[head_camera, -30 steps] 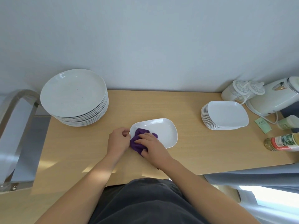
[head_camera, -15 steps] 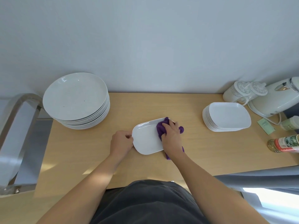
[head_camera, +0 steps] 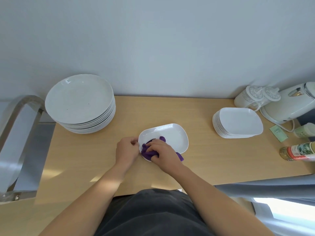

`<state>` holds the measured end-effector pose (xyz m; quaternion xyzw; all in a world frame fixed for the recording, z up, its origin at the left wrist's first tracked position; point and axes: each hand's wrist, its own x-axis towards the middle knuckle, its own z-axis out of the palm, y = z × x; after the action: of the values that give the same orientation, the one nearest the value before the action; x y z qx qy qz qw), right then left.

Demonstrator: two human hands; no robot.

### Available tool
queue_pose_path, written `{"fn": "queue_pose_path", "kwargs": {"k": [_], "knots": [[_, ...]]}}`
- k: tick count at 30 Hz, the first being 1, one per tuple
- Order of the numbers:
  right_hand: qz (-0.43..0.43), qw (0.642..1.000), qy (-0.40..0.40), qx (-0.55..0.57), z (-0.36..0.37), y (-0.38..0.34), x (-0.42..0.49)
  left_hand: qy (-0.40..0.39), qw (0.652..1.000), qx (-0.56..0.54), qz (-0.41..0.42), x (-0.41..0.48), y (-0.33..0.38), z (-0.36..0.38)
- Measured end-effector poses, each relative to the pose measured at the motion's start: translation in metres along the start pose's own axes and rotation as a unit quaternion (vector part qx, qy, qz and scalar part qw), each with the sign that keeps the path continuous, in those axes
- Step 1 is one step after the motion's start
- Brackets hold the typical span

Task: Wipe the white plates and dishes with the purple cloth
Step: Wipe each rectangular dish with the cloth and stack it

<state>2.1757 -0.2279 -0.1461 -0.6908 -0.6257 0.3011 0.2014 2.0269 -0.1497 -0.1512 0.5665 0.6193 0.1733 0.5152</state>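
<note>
**Right hand presses the cloth into the dish while the left pins the rim**

The right hand lies on top of the bunched purple cloth, its fingers curled over it and gripping it. It presses the cloth onto the near left part of a white dish with rounded corners. A tail of the cloth sticks out beside the wrist, past the near rim and onto the table. Bunched like this, the cloth gives the palm a thick pad to bear down on, which suits rubbing a shallow, smooth surface.

The left hand is at the dish's left end, thumb and fingers closed on the rim in a pinch. That hold looks meant to stop the light dish from sliding or turning under the rubbing. How far the fingers reach under the rim cannot be seen.

The dish lies flat near the front middle of the table, straight ahead of the person, where both hands reach it easily. A stack of round plates stands at the back left. A stack of dishes of the same shape stands at the right. Both are well apart from the work. Which stack is wiped and which is waiting cannot be told. A kettle and a bottle sit at the far right.

The dish's far right part is bare, so that area probably remains to be covered.
</note>
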Motion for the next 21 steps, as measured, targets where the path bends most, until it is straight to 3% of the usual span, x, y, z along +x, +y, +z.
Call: {"fn": "queue_pose_path", "kwargs": {"k": [3,10,14,17,21], "knots": [[0.040,0.999,-0.003,-0.017,-0.011,0.010,-0.008,0.004,1.000,0.003,-0.005,-0.003,0.005,0.000],[0.116,0.973,0.167,-0.111,-0.049,0.065,-0.025,0.015,1.000,0.013,0.004,-0.005,0.007,0.002],[0.221,0.940,0.259,0.025,-0.073,0.072,-0.041,0.037,0.997,0.064,0.007,-0.005,0.010,0.000],[0.263,0.917,0.277,0.115,-0.083,0.073,-0.055,0.069,0.980,0.185,0.027,-0.005,0.010,0.003],[0.272,0.899,0.280,0.200,-0.077,0.067,-0.059,0.058,0.949,0.256,0.174,-0.010,0.029,0.021]]}}
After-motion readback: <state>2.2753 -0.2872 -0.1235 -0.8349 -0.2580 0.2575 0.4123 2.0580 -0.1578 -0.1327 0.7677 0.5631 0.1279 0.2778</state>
